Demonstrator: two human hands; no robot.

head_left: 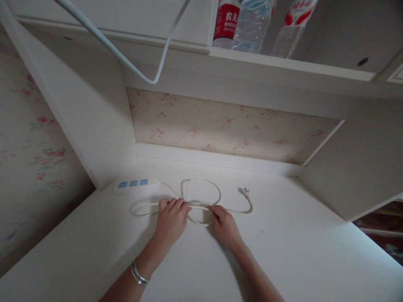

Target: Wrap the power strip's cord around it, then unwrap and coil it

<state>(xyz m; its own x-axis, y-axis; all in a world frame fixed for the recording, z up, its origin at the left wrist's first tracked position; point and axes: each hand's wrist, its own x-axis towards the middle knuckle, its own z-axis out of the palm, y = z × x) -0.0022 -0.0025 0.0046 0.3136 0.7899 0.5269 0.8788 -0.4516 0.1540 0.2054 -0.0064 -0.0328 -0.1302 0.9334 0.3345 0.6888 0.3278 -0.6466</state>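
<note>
A white power strip (136, 184) with blue socket faces lies at the back left of the white desk. Its pale power cord (206, 181) spreads in loose loops across the middle of the desk. The plug (245, 191) rests to the right, prongs tilted up. My left hand (172, 216) has its fingers closed round the cord, with one loop sticking out on its left. Beside it, my right hand (224, 222) pinches the cord between thumb and fingers. A short stretch of cord runs between the two hands.
Above the desk (299, 251), a shelf (283, 63) holds several plastic bottles (252, 25). A pale bent tube (135, 71) hangs at the upper left, nearer the camera. Side panels (82, 100) close the nook left and right, with flowered wallpaper (220, 130) behind.
</note>
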